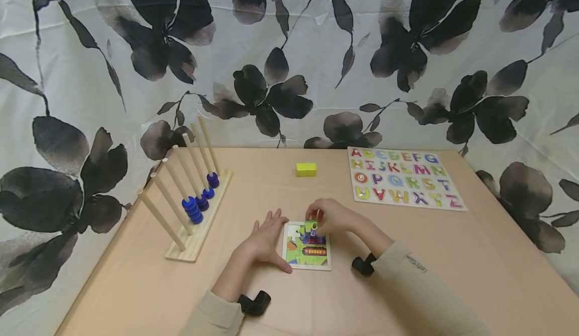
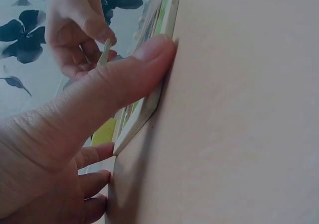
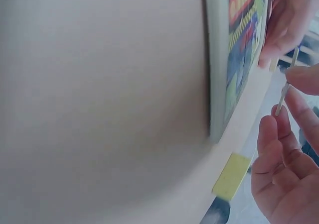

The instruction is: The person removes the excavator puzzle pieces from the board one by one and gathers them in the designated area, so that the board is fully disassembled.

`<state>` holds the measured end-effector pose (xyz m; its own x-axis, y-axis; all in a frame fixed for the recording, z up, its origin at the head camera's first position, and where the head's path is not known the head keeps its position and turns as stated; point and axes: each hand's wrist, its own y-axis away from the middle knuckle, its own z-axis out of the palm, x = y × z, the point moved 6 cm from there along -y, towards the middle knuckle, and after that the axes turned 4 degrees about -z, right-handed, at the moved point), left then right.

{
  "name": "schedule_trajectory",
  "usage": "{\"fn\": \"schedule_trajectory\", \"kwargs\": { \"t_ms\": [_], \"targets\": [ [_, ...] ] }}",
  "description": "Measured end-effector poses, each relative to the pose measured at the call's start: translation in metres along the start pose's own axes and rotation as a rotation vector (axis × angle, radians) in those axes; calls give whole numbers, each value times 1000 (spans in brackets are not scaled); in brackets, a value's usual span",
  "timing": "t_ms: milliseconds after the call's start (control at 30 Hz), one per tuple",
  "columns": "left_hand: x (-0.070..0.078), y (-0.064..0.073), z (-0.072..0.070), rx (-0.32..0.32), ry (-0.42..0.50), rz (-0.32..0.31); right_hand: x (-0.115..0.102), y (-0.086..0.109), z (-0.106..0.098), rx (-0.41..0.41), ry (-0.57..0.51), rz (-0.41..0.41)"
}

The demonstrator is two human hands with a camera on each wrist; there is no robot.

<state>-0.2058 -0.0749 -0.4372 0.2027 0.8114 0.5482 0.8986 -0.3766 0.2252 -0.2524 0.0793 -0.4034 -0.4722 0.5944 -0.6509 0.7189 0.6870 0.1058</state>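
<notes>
A small framed jigsaw puzzle with a colourful vehicle picture lies on the table in front of me. My left hand rests at its left side, thumb by the near corner and fingers stretched out along the edge. Above the puzzle's far part, my right hand pinches a thin puzzle piece between thumb and fingers. That piece shows edge-on in the right wrist view, raised off the frame. The left wrist view shows the left thumb against the frame's rim.
A yellow block stands beyond the puzzle. At the left is a wooden peg rack with blue rings on several pegs. An alphabet board lies at the back right. A floral cloth hangs behind the table.
</notes>
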Motion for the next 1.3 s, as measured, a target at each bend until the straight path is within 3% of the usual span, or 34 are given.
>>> {"fn": "schedule_trajectory", "kwargs": {
  "t_ms": [333,767,1300],
  "targets": [
    [-1,0,2,-1,10,-3,27,23,-14,48,-57,58],
    [-2,0,1,8,-7,-6,54,44,-34,76,-2,82],
    [0,1,1,6,-1,2,77,59,-36,53,-23,197]
  ]
}}
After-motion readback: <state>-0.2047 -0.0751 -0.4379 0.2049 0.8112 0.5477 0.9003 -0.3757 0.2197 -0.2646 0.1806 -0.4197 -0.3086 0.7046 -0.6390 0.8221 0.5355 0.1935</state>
